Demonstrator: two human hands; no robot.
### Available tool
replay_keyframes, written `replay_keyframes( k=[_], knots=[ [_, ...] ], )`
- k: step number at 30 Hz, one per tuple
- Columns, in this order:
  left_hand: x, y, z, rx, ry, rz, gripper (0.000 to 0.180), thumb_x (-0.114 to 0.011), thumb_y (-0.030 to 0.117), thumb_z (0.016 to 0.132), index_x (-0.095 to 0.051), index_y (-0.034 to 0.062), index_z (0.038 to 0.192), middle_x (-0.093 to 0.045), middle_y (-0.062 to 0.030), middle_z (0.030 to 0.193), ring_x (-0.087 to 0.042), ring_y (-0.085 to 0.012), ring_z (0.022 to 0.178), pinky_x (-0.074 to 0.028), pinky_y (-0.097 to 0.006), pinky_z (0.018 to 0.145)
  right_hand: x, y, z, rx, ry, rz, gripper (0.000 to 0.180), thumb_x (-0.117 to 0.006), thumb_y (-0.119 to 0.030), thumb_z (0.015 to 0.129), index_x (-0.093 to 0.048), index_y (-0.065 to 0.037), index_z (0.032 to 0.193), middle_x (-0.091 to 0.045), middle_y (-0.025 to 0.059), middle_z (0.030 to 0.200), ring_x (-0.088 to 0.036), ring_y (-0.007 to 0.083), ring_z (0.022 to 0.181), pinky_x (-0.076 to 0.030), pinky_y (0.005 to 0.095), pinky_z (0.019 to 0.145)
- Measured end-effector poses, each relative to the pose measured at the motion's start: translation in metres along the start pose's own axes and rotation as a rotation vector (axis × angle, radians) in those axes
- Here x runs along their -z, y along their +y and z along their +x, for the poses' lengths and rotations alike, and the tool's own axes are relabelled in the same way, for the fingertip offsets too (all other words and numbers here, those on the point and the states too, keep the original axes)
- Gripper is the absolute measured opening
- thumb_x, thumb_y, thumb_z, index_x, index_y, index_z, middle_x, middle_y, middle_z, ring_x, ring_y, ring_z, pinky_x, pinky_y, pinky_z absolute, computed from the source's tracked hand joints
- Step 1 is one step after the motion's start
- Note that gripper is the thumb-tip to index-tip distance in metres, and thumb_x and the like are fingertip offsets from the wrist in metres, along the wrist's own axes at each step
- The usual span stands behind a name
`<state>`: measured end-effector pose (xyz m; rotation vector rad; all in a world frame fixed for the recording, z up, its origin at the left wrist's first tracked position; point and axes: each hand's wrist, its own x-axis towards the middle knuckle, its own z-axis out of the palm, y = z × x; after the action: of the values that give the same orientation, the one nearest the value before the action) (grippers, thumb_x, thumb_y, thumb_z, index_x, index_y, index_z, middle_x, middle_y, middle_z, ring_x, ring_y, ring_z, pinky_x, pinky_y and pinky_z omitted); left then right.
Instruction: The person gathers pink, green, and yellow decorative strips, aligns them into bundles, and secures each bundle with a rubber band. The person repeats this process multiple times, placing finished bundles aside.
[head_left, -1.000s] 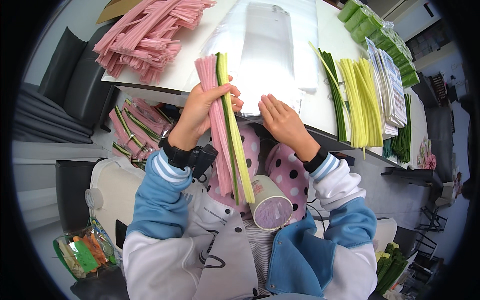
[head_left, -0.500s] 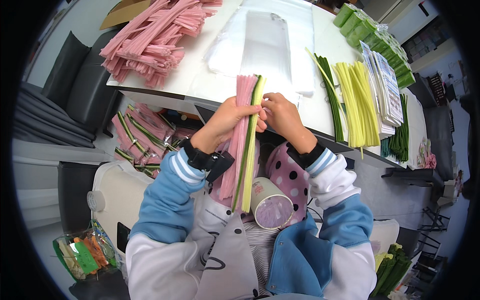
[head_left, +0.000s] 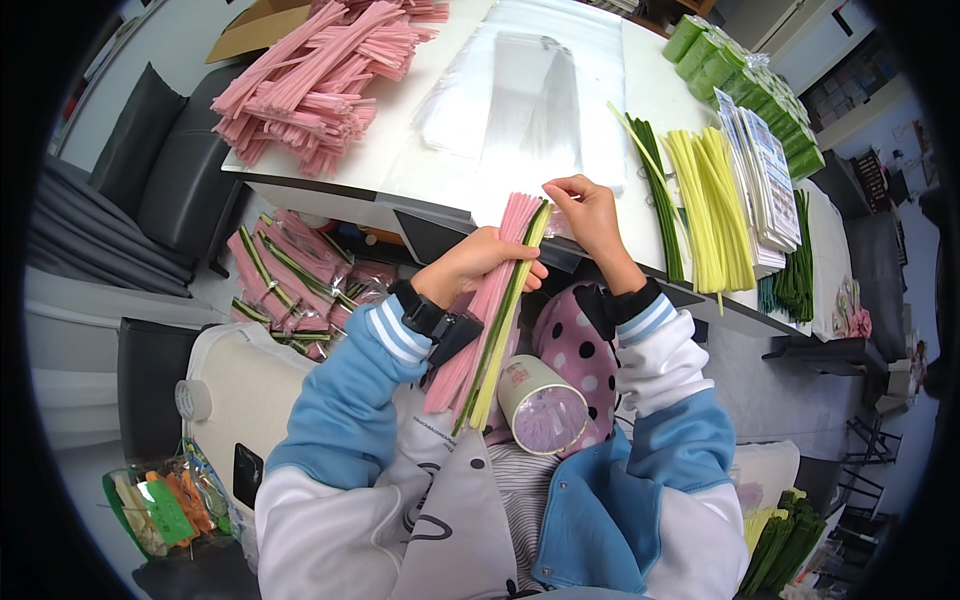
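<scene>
A long bundle of fuzzy pipe cleaners (head_left: 490, 310), pink with a few dark green and pale yellow ones along its right side, is gripped in my left hand (head_left: 478, 262). The fingers wrap round its upper part, and the lower end slants down over my lap. Up and to the right of the bundle's top, my right hand (head_left: 592, 218) is closed in a pinch, apart from the bundle; whatever it may hold is too small to make out. A pale paper cup (head_left: 520, 385) lies tilted on my lap, with something thin, clear and purplish in its mouth.
On the white table (head_left: 405, 130) lie a pink pipe cleaner pile (head_left: 310, 85), clear plastic bags (head_left: 530, 100), yellow pipe cleaners (head_left: 708, 210), green pipe cleaners (head_left: 660, 200), printed sheets (head_left: 765, 190) and green packs (head_left: 745, 80). Bagged pink bundles (head_left: 290, 275) rest below at left.
My right hand has moved away from the bundle, up and to the right. The bundle in my left hand has dropped slightly and tilts more, its top leaning right.
</scene>
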<state>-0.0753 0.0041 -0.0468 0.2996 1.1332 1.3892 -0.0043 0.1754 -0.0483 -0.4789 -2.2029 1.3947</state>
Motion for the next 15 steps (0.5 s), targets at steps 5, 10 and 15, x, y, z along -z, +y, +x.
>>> replay_keyframes(
  k=[5, 10, 15],
  knots=[
    [0.000, 0.012, -0.003, -0.025, -0.077, 0.103, 0.026, -0.062, 0.010, 0.085, -0.053, -0.0071, 0.102, -0.066, -0.0174, 0.085, -0.068, -0.0223, 0.069, -0.057, -0.030, 0.062, 0.019, -0.026, -0.007, 0.352, -0.034, -0.315, 0.007, -0.064, -0.008, 0.079, -0.067, -0.004, 0.084, -0.059, 0.0079, 0.076, -0.058, 0.0218, 0.066, -0.046, 0.0308, 0.058],
    [-0.007, 0.022, -0.009, -0.050, -0.101, 0.133, 0.033, -0.061, 0.010, 0.085, -0.045, -0.0051, 0.110, -0.064, -0.0157, 0.087, -0.067, -0.0219, 0.067, -0.057, -0.030, 0.057, 0.034, -0.048, -0.014, 0.630, -0.004, -0.498, 0.005, -0.062, -0.006, 0.078, -0.065, -0.006, 0.083, -0.058, 0.0072, 0.075, -0.059, 0.0255, 0.066, -0.047, 0.0333, 0.056],
    [-0.019, 0.021, -0.010, -0.208, -0.129, 0.117, 0.031, -0.060, 0.008, 0.085, -0.045, -0.0037, 0.109, -0.064, -0.0155, 0.085, -0.066, -0.0212, 0.063, -0.057, -0.030, 0.055, 0.037, -0.054, -0.023, 0.669, 0.051, -0.461, 0.005, -0.063, -0.005, 0.077, -0.063, -0.005, 0.082, -0.058, 0.0060, 0.075, -0.059, 0.0241, 0.062, -0.047, 0.0320, 0.051]
  ],
)
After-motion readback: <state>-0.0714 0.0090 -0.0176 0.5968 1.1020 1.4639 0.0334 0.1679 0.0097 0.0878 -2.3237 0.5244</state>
